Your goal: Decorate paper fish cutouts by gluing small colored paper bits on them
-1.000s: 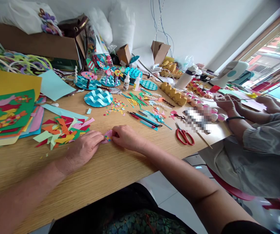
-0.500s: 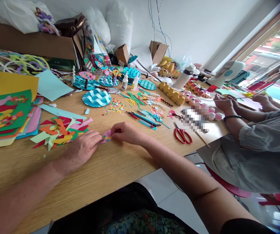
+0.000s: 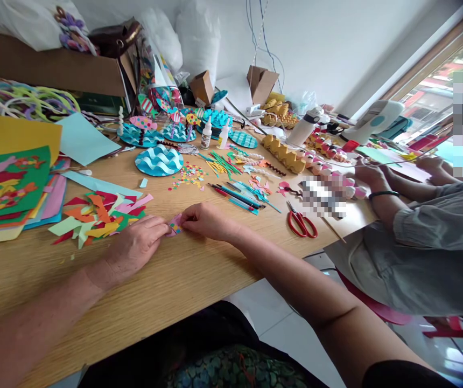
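A small pink paper cutout [image 3: 175,224] with coloured dots lies low over the wooden table, between my two hands. The fingers of my left hand [image 3: 140,242] are closed on its left end, the hand resting on the tabletop. At its right end my right hand [image 3: 205,221] holds it in a pinch, with the fingers curled. Both ends of the cutout are hidden by fingertips. Left of it, near my left hand, is a heap of coloured paper scraps [image 3: 102,215]. Small paper dots [image 3: 191,175] lie scattered beyond my right hand.
Brushes [image 3: 237,198] and red-handled scissors [image 3: 302,223] lie to the right. Two glue bottles [image 3: 206,134] stand behind, near wavy blue discs [image 3: 159,160]. Stacked coloured sheets [image 3: 9,183] are at left. A co-worker's hands [image 3: 371,175] are at the far right.
My right fingers have shifted slightly left over the pink cutout, covering more of it. My left hand stays almost in place.
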### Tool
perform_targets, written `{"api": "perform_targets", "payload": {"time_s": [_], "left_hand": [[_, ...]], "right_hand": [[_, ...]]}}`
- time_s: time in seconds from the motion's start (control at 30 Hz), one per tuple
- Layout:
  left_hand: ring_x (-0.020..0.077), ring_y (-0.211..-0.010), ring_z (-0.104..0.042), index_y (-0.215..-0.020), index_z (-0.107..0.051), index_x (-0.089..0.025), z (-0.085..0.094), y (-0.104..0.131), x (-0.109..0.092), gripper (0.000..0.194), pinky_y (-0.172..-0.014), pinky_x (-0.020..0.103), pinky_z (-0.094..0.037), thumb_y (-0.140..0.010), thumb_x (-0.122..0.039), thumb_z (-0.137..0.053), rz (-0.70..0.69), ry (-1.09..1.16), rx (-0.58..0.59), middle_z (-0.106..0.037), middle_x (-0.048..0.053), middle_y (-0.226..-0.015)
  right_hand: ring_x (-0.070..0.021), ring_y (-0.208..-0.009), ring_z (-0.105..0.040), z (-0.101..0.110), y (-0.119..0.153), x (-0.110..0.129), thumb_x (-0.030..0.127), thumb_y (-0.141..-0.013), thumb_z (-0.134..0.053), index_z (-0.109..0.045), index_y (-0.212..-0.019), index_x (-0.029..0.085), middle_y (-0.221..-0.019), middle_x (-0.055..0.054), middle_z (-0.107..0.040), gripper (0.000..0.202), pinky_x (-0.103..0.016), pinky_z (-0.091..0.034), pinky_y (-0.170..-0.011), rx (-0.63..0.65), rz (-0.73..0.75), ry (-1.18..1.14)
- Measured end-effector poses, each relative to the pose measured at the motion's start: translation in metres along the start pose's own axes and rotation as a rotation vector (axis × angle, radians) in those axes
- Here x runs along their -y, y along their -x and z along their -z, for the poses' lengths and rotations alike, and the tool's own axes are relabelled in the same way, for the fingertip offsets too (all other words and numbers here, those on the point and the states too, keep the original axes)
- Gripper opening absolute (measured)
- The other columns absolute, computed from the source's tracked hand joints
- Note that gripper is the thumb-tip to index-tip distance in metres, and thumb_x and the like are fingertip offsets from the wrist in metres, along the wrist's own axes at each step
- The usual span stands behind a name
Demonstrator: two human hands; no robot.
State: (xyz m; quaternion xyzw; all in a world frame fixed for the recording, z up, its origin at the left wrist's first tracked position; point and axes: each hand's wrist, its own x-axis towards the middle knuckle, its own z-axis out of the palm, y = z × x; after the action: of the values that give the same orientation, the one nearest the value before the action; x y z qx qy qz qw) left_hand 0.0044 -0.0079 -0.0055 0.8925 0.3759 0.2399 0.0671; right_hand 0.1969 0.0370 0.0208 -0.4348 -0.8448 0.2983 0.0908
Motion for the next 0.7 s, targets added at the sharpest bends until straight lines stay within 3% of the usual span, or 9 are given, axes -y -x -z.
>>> {"api": "perform_targets", "payload": {"time_s": [0.33,0.7], "left_hand": [[0.0182,-0.082,-0.057,-0.086,-0.060,-0.017,-0.0010,0.0001,0.0006,0.026,-0.071,0.031,-0.048,-0.085,-0.011,-0.035,0.003,0.013,0.000,-0.062,0.006,-0.085],[0.0176,-0.082,-0.058,-0.085,-0.060,-0.017,-0.0001,-0.0008,-0.0008,0.027,-0.071,0.030,-0.048,-0.085,-0.012,-0.034,0.004,0.015,0.000,-0.062,0.005,-0.084]], "right_hand": [[-0.0064,-0.062,-0.049,0.0019,0.0011,-0.0023,0.015,-0.076,-0.053,-0.069,-0.083,0.010,-0.073,-0.002,-0.065,0.018,-0.018,-0.034,-0.058,-0.035,-0.060,-0.095],[-0.0061,-0.059,-0.048,-0.0028,-0.0004,-0.0026,0.013,-0.075,-0.053,-0.070,-0.080,0.012,-0.067,0.000,-0.064,0.017,-0.017,-0.032,-0.056,-0.015,-0.007,-0.068]]}}
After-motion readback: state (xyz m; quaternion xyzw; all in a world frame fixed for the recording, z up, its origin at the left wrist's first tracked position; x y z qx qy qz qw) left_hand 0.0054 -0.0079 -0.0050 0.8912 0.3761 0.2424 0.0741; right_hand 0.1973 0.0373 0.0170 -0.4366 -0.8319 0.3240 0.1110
